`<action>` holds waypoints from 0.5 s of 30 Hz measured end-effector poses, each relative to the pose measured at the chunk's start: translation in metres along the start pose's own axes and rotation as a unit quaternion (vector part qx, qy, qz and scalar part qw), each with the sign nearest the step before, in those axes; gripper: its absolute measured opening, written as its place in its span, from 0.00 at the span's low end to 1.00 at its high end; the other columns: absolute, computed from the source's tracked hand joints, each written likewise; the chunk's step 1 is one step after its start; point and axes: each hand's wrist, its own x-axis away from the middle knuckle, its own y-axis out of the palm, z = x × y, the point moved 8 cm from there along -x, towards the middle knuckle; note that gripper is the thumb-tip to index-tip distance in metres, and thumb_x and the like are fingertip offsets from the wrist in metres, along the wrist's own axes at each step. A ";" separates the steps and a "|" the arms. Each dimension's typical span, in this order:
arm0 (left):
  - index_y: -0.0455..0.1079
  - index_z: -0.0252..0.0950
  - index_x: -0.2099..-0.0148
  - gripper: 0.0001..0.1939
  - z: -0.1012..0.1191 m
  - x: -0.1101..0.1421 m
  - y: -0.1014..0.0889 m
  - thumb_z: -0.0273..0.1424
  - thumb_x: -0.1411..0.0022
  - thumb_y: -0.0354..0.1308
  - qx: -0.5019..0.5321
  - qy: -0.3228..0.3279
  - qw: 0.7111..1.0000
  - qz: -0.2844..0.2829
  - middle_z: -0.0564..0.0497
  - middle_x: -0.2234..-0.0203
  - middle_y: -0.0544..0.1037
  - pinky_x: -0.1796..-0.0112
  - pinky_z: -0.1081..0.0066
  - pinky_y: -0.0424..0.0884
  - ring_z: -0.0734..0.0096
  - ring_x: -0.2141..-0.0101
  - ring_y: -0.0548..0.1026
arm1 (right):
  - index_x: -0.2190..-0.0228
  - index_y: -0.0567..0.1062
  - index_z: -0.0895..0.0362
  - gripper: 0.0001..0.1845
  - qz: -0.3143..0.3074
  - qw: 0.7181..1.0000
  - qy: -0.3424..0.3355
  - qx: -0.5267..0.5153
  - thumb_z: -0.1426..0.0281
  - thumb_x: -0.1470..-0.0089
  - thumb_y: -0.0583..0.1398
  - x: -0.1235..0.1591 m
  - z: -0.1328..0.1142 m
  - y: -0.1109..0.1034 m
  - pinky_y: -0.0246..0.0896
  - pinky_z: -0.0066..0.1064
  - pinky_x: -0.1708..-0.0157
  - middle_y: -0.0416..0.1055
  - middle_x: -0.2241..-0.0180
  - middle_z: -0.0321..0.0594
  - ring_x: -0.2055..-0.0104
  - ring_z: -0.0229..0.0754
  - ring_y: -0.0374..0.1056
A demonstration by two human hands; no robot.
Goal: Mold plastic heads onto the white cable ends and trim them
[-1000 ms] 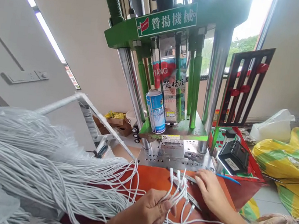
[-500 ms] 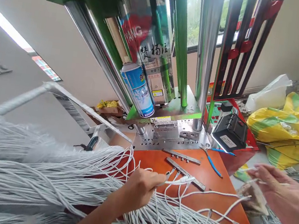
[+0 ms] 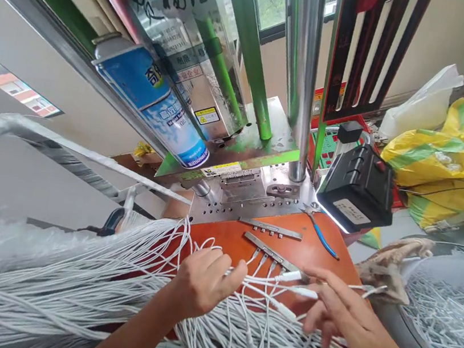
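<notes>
Moved since the earlier frame: my right hand (image 3: pixel 346 311), then well out to the right, is now in at the free ends of the cables; my left hand has kept its bunch. Left grip (image 3: pixel 201 285) narrow, fingers closed round several white cables (image 3: pixel 260 281), which run out of its thumb side toward the right grip. Right grip half spread, index finger reaching forward, other fingers curled; whether it pinches a cable or only touches one, I cannot tell. Best handling, as I judge it: keep the left grip firm enough to stop the bunch sliding but not crushing the jackets, and let the right fingertips fan the ends apart and take one at a time by its stiff white sleeve (image 3: pixel 290 276) rather than by the thin cord. Slack wants watching, since a loop from the loose cable heap (image 3: pixel 235 336) could snag and drag its neighbours. Positions: the held cables lie between both grips, above the orange worktop (image 3: pixel 319 232), their sleeved ends just beside the right fingertips. Near metal bar (image 3: pixel 275 252) just forward of those ends, small plugs (image 3: pixel 263 261) along its near edge; a careless sweep could knock it. Far metal bar (image 3: pixel 270 228) beyond that, blue-handled pliers (image 3: pixel 325 242) forward of the right grip. Heap directly below and between both grips.
</notes>
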 end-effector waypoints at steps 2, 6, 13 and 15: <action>0.71 0.29 0.47 0.15 0.000 0.000 0.000 0.16 0.33 0.54 -0.003 0.004 1.000 -0.004 0.52 0.77 0.70 0.72 0.67 0.55 0.68 0.75 0.65 | 0.40 0.70 0.54 0.35 -0.059 0.996 0.006 -0.067 0.42 0.34 0.57 -0.011 -0.009 0.032 0.63 0.28 0.78 0.76 0.67 0.40 0.74 0.39 0.70; 0.72 0.27 0.47 0.15 -0.001 0.003 -0.001 0.16 0.34 0.54 0.003 0.005 1.000 -0.012 0.49 0.76 0.74 0.71 0.66 0.60 0.66 0.74 0.70 | 0.50 0.73 0.53 0.27 -0.022 0.996 -0.007 -0.091 0.45 0.35 0.61 -0.021 -0.018 0.037 0.53 0.23 0.78 0.70 0.73 0.32 0.77 0.31 0.61; 0.72 0.27 0.47 0.14 -0.001 0.001 -0.004 0.17 0.33 0.52 0.007 0.015 1.000 -0.002 0.48 0.76 0.75 0.72 0.67 0.64 0.66 0.74 0.72 | 0.48 0.72 0.52 0.26 0.066 0.995 -0.071 -0.002 0.46 0.36 0.61 -0.014 -0.019 0.021 0.66 0.29 0.72 0.71 0.70 0.35 0.68 0.40 0.68; 0.72 0.28 0.47 0.15 0.003 -0.001 -0.004 0.17 0.33 0.52 0.004 0.008 1.000 -0.002 0.49 0.76 0.74 0.72 0.67 0.64 0.67 0.74 0.73 | 0.47 0.72 0.52 0.25 0.078 0.992 -0.098 0.031 0.47 0.35 0.60 -0.012 -0.022 0.021 0.69 0.32 0.68 0.72 0.69 0.37 0.66 0.43 0.70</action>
